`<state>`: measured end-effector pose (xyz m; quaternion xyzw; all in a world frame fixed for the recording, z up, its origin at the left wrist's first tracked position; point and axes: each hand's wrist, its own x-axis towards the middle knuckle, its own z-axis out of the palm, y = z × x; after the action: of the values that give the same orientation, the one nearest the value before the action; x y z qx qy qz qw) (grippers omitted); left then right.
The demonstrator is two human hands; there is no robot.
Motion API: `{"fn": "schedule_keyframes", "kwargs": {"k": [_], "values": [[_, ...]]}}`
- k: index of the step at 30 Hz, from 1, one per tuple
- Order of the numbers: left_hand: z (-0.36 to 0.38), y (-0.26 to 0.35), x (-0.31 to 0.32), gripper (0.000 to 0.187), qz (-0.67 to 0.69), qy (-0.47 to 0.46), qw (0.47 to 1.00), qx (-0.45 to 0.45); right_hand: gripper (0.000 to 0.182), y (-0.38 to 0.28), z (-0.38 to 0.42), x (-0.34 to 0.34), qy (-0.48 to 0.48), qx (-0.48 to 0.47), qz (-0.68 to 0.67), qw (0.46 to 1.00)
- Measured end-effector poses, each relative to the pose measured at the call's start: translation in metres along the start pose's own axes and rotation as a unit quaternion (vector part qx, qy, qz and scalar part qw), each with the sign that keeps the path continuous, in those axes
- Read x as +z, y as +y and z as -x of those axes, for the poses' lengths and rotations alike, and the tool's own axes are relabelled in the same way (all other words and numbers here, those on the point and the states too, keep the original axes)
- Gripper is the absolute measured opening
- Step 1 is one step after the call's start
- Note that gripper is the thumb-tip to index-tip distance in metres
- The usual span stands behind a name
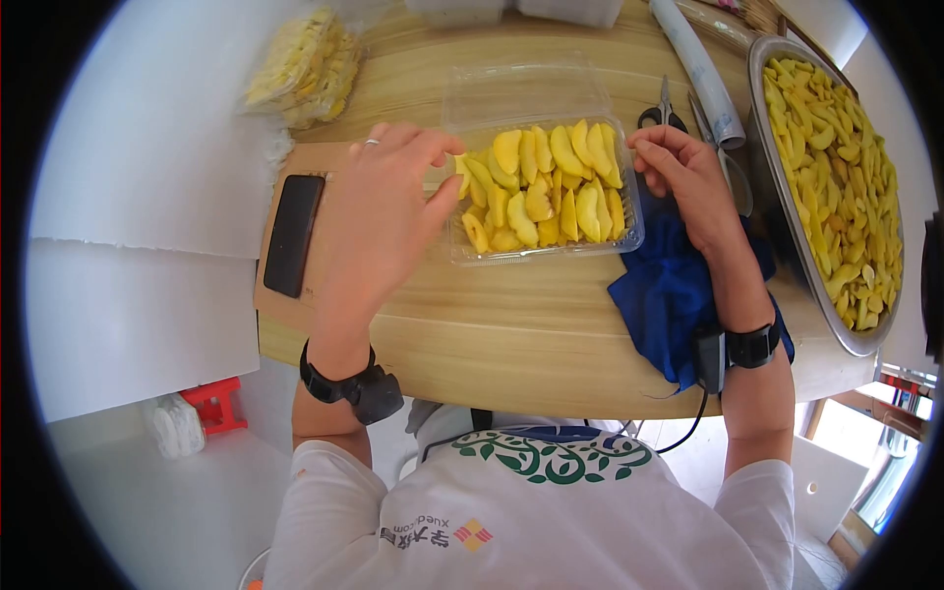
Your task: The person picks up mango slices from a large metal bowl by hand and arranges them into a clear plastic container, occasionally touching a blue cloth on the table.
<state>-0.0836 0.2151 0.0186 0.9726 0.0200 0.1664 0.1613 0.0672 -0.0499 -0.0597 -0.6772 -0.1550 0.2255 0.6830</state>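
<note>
A clear plastic clamshell box (637,236) holds rows of yellow fruit slices (539,202); its lid (531,87) is folded back behind it. At the box's left end is my left hand (393,192), thumb and forefinger apart with the fingertips near the end slices. My right hand (688,177) is by the upper right corner, its thumb and forefinger brought together. Whether those fingers grip the rim or anything small cannot be made out. A blue cloth (669,295) lies under my right wrist.
A large metal basin (762,108) full of yellow slices stands at the right. Scissors (663,110) and a plastic roll (698,74) lie behind my right hand. A phone (294,236) rests on cardboard (270,280) at the left. Filled boxes (305,74) are stacked at the back left.
</note>
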Motion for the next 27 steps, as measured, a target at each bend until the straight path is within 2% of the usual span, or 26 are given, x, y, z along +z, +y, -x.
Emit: {"fn": "schedule_keyframes", "kwargs": {"k": [16, 23, 25, 27], "values": [[-0.045, -0.023, 0.015, 0.017, -0.055, -0.120, 0.982, 0.137, 0.015, 0.001, 0.000, 0.000, 0.003, 0.010, -0.013, 1.000], [-0.061, -0.019, 0.007, 0.020, -0.068, -0.207, 0.966, 0.141, 0.015, 0.001, 0.000, 0.000, 0.000, 0.008, -0.018, 1.000], [-0.063, -0.017, 0.003, 0.021, -0.059, -0.236, 0.963, 0.116, 0.015, 0.000, 0.000, 0.000, 0.002, 0.014, -0.017, 1.000], [-0.060, -0.018, 0.002, 0.022, -0.037, -0.224, 0.967, 0.118, 0.015, 0.001, 0.000, 0.000, 0.001, 0.014, -0.019, 1.000]]}}
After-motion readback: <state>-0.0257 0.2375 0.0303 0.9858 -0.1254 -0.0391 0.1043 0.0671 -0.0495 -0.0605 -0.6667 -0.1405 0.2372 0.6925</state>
